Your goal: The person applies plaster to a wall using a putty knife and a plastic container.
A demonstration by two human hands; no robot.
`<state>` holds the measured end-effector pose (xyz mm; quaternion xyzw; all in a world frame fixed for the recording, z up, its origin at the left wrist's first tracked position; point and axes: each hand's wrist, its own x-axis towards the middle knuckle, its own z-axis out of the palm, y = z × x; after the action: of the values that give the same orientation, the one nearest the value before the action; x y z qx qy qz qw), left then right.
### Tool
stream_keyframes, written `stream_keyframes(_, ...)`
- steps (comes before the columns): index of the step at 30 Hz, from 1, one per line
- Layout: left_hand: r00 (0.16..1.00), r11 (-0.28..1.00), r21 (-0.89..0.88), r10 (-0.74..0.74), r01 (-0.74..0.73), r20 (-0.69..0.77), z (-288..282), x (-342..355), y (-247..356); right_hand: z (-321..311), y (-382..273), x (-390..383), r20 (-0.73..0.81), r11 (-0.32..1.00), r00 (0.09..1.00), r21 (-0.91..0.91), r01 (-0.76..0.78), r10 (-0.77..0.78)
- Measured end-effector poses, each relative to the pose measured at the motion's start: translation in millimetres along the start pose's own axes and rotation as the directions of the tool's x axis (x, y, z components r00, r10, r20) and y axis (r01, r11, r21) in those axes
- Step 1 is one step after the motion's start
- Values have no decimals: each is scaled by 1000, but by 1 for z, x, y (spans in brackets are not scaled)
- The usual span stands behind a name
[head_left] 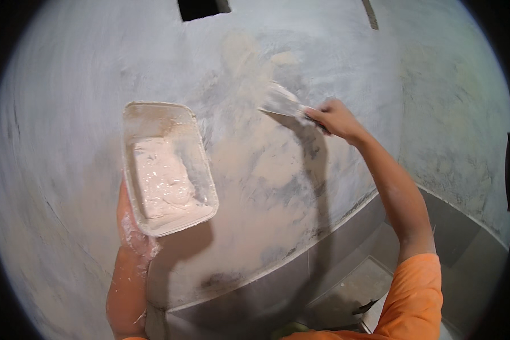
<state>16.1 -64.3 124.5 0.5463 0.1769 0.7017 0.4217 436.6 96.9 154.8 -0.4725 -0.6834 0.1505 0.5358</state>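
Scraper: wide-blade putty knife point(281, 101), just above right of frame center; pale paste on blade, some blur; blade at the wall, its shadow meeting the lower corner. Full contact: can't tell.
Right hand point(335, 120): fingers closed around the scraper handle, right of center.
Tub point(156, 117): rectangular, off-white, left of center, tilted, open side to camera.
Paste point(163, 178): pale pink, wet, mostly in the tub's middle and lower part.
Left hand point(134, 225): gripping the tub from its lower left; paste smears on skin, fingertips hidden behind it.
Wall point(73, 90): gray, beige patches around center.
Opening point(203, 8): dark, top edge, left of center.
Tile band point(345, 241): gray, along wall base, lower right.
Sleeve point(415, 289): orange, right arm, lower right.
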Motion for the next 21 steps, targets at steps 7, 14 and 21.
stream_keyframes(7,982,999,36,-23,30,-189,-44,-12,9,-44,128,-42,-150,931,934,226,-286,324)
stream_keyframes(14,952,855,421,247,-302,181,-51,-8,4,54,3,-43,7,937,999,345,-44,45)
stream_keyframes(21,869,-44,961,416,-275,268,-100,-53,-6,51,80,-63,76,984,993,151,-99,88)
